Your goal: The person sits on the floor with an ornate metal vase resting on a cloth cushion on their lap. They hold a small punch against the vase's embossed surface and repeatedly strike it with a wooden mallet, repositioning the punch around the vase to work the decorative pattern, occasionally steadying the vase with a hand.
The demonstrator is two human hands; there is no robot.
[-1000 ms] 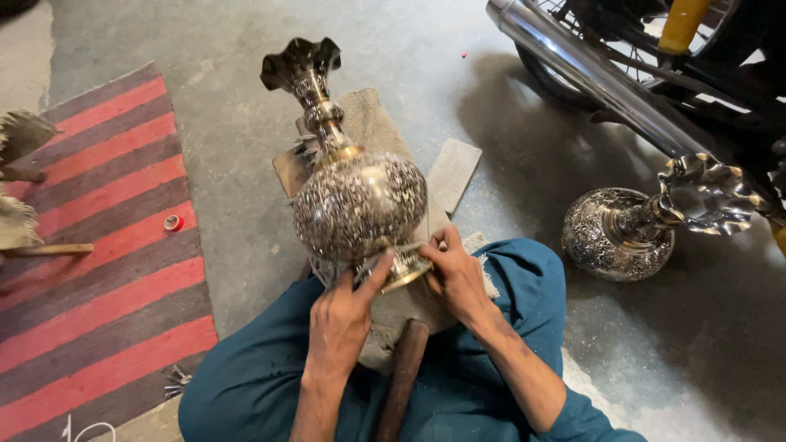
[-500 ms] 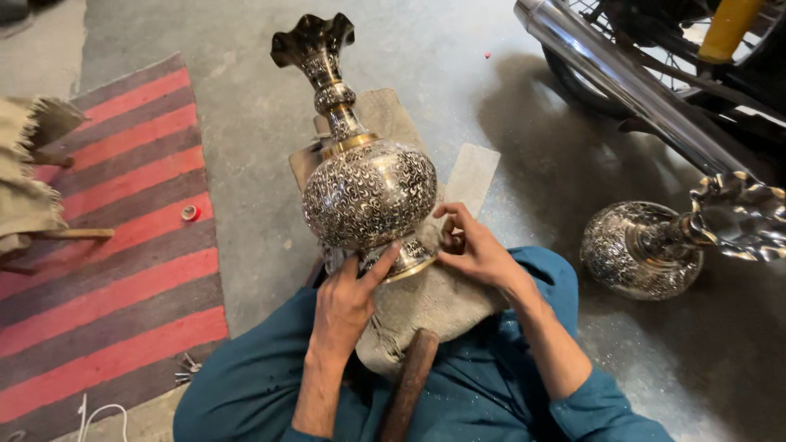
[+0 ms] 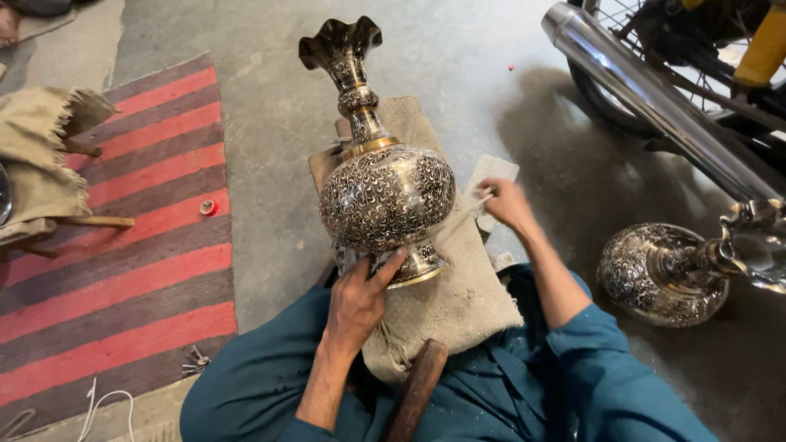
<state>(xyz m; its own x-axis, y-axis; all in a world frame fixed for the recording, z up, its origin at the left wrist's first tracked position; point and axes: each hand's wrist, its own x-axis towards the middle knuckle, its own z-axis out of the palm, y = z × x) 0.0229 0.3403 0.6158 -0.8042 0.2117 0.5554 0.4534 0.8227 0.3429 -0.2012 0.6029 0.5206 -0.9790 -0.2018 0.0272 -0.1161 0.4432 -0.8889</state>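
The right hand (image 3: pixel 506 200) is off the vase now. A moment ago both hands sat together at the foot of the big engraved vase (image 3: pixel 385 196); here the right one swings out to the side and reaches over to the pale flat block (image 3: pixel 490 176) lying just beside the burlap pad (image 3: pixel 458 295). Its fingers are pinched around a thin metal tool (image 3: pixel 468 210), a slim rod that angles back toward the vase's belly. So that grip is closed on the tool, not on the vase.

The left hand (image 3: pixel 360 299) stays put at the base, thumb and fingers pressed against the brass-rimmed foot, steadying the piece. It is a bracing hold against the foot rather than a full wrap.

The vase itself lies tilted on the pad in front of the person's teal lap, fluted mouth pointing away, round body raised off the cloth. With 1 hand gone, all the steadying now falls to the left.

A wooden handle (image 3: pixel 417 389) pokes up between the knees, untouched. Off to the right, a 2nd engraved vase (image 3: pixel 663 274) lies on the concrete near a motorcycle exhaust pipe (image 3: pixel 647 90). The red striped rug (image 3: pixel 106 245) lies to the left.
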